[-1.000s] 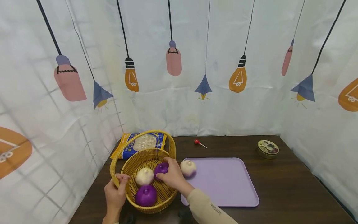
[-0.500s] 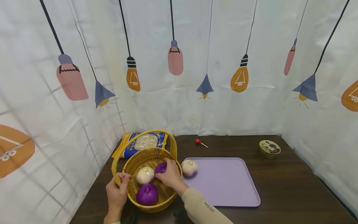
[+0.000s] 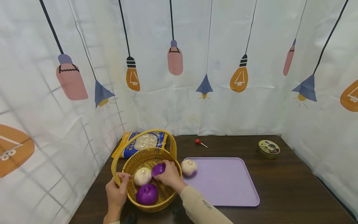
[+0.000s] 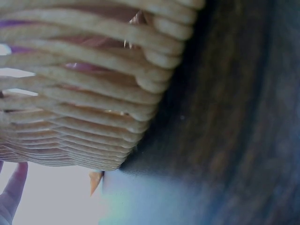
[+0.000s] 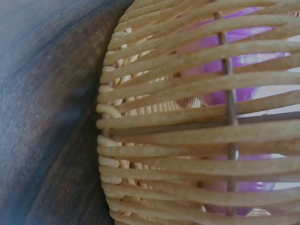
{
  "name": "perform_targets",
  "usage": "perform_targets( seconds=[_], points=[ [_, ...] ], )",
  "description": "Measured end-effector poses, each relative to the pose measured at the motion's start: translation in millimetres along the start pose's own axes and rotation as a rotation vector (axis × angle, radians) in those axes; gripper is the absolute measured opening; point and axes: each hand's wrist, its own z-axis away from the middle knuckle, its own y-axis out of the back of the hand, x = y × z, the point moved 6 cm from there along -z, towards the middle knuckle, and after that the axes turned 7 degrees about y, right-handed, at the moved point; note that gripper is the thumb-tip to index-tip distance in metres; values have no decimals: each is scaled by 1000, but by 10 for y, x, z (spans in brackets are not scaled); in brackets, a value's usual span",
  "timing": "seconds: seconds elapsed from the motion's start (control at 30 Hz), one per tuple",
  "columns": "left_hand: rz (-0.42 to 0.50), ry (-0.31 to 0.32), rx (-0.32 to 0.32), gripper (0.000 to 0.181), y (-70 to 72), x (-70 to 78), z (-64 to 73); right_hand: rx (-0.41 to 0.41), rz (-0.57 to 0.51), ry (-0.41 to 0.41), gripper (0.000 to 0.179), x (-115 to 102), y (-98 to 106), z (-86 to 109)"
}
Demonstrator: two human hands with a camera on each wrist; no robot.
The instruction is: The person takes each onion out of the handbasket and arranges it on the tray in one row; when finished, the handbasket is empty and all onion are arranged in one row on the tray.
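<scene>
Two purple onions (image 3: 147, 194) gleam inside a yellow woven basket (image 3: 151, 156)

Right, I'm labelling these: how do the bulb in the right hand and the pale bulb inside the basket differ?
The held bulb is deep purple; the pale bulb is creamy white. The right hand grips the held bulb, partly hiding it, while no hand holds the pale bulb. Both are rounded.
</scene>
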Motion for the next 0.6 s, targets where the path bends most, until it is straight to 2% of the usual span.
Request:
perform_targets(
  seconds=[0.4,0.6],
  points=[
    [-4,-11,-2,30,4,7,-4,6,-37,-65,72,55,-49,-43],
    [-33,-12,24,28,1,-9,3,-16,-52,-87,74,61,-61,-22]
  ],
)
